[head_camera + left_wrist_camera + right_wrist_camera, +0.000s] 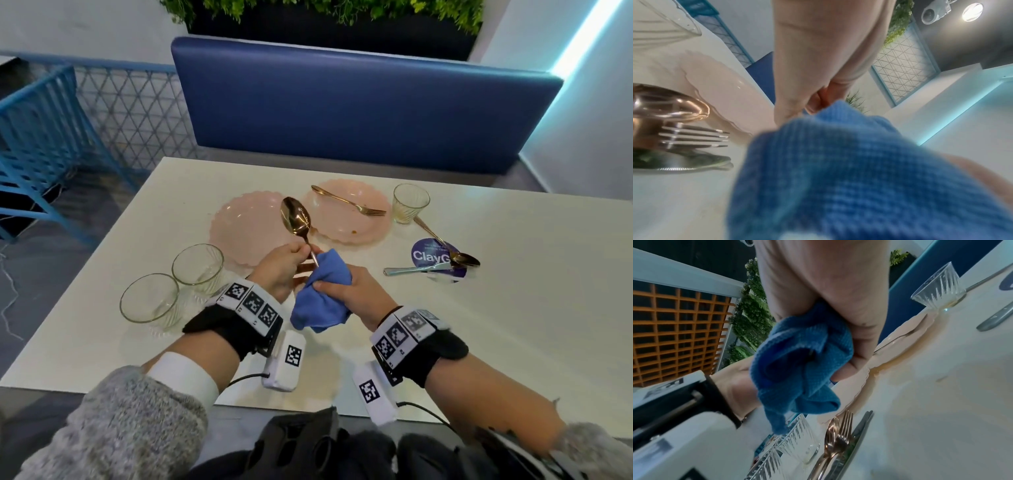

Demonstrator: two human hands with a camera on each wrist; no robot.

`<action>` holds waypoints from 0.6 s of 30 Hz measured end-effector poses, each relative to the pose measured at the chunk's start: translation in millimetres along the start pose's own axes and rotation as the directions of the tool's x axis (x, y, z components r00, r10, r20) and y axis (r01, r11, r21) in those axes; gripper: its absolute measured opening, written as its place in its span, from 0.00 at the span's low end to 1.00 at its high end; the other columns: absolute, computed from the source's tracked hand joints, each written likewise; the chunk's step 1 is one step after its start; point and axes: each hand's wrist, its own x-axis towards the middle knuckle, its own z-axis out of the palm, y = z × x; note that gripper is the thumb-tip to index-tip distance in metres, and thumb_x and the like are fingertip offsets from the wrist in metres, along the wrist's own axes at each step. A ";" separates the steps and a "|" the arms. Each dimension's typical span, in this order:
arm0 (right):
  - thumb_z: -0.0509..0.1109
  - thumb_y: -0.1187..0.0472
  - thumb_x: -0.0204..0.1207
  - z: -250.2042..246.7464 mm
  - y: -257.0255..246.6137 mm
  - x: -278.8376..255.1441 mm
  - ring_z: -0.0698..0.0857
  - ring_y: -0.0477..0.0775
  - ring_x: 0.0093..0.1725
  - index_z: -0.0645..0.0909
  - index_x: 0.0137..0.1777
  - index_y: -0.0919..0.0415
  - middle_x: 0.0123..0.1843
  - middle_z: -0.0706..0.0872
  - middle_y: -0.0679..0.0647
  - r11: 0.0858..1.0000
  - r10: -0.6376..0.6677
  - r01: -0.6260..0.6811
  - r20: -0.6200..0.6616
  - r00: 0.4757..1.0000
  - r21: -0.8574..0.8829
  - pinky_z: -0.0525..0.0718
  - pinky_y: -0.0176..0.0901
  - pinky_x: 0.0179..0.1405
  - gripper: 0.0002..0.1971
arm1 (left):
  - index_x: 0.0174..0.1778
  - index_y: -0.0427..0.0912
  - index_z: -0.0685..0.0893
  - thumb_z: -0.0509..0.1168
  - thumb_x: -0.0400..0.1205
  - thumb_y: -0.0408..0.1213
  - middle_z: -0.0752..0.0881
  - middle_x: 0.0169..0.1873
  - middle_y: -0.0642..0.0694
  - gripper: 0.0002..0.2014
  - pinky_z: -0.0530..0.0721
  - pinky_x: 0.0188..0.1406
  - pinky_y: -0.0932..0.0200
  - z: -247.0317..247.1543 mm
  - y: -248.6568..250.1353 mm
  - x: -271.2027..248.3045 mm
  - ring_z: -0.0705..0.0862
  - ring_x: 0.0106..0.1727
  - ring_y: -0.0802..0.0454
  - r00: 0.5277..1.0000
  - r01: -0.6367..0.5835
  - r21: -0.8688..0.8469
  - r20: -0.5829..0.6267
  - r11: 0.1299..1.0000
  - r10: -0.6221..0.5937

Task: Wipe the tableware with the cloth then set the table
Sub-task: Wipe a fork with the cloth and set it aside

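Note:
My left hand [291, 260] pinches the handle of a gold spoon [295, 217], whose bowl stands up over the table. Just to its right, my right hand [344, 286] grips a bunched blue cloth [322, 298] wrapped round the lower end of the handle, which is hidden inside it. The right wrist view shows the cloth [803, 363] squeezed in curled fingers. Two pink plates [246, 233] [363, 226] lie behind my hands, the right one with a gold fork [346, 200] on it.
Two empty glasses [197, 269] [149, 303] stand at the left, a third glass [409, 202] at the back right. A gold spoon [442, 240] and a knife [411, 270] lie on a round blue sticker [424, 257]. Below my hands lie a spoon [830, 434], fork [845, 423] and knife [861, 426].

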 end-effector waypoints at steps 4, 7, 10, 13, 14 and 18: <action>0.73 0.67 0.72 2.6 3.3 -3.3 0.84 0.45 0.36 0.83 0.44 0.59 0.40 0.86 0.54 0.999 0.005 -0.004 0.025 1.000 -0.052 0.81 0.32 0.32 0.04 | 0.35 0.42 0.78 0.50 0.88 0.33 0.81 0.36 0.46 0.17 0.75 0.40 0.59 1.5 -5.8 2.4 0.78 0.37 0.53 0.994 -0.005 0.034 -0.111 0.999 0.008; 0.75 0.65 0.71 0.0 6.7 -3.7 0.84 0.54 0.42 0.82 0.44 0.62 0.43 0.87 0.60 0.986 0.046 -0.041 0.031 0.998 -0.163 0.83 0.43 0.42 0.05 | 0.35 0.41 0.76 0.49 0.88 0.31 0.80 0.36 0.46 0.17 0.73 0.37 0.60 0.4 -12.9 4.9 0.76 0.36 0.54 0.984 0.001 -0.009 -0.176 1.000 -0.003; 0.77 0.61 0.67 -11.3 7.9 -6.5 0.85 0.58 0.46 0.84 0.48 0.69 0.48 0.88 0.66 0.941 0.153 -0.111 0.111 0.982 -0.320 0.84 0.53 0.50 0.14 | 0.35 0.41 0.74 0.47 0.88 0.32 0.77 0.34 0.45 0.17 0.74 0.38 0.57 -11.7 -10.8 7.5 0.75 0.35 0.52 0.959 -0.018 -0.133 -0.283 0.991 -0.021; 0.78 0.57 0.63 -30.7 8.3 -10.7 0.87 0.62 0.55 0.84 0.55 0.67 0.55 0.88 0.64 0.957 0.186 -0.146 0.144 0.972 -0.249 0.83 0.55 0.59 0.22 | 0.37 0.39 0.74 0.48 0.88 0.33 0.76 0.33 0.44 0.15 0.77 0.37 0.59 -32.8 -11.8 5.3 0.75 0.35 0.51 0.961 -0.038 0.059 -0.270 0.998 0.052; 0.77 0.60 0.66 -37.3 5.8 -11.2 0.86 0.61 0.56 0.83 0.57 0.65 0.56 0.88 0.63 0.982 0.165 -0.153 0.103 0.981 -0.108 0.83 0.52 0.59 0.19 | 0.38 0.38 0.76 0.50 0.87 0.32 0.77 0.33 0.45 0.14 0.77 0.35 0.60 -37.0 -15.5 2.5 0.76 0.34 0.51 0.973 -0.034 0.198 -0.218 0.980 0.078; 0.67 0.68 0.77 -61.7 -14.3 -7.3 0.87 0.53 0.47 0.81 0.57 0.61 0.50 0.87 0.57 0.960 0.059 -0.035 -0.080 0.995 0.278 0.88 0.39 0.42 0.10 | 0.38 0.38 0.83 0.58 0.84 0.29 0.80 0.29 0.48 0.12 0.73 0.32 0.66 -40.7 -51.3 -6.8 0.76 0.31 0.55 0.996 -0.050 0.739 -0.017 0.672 0.092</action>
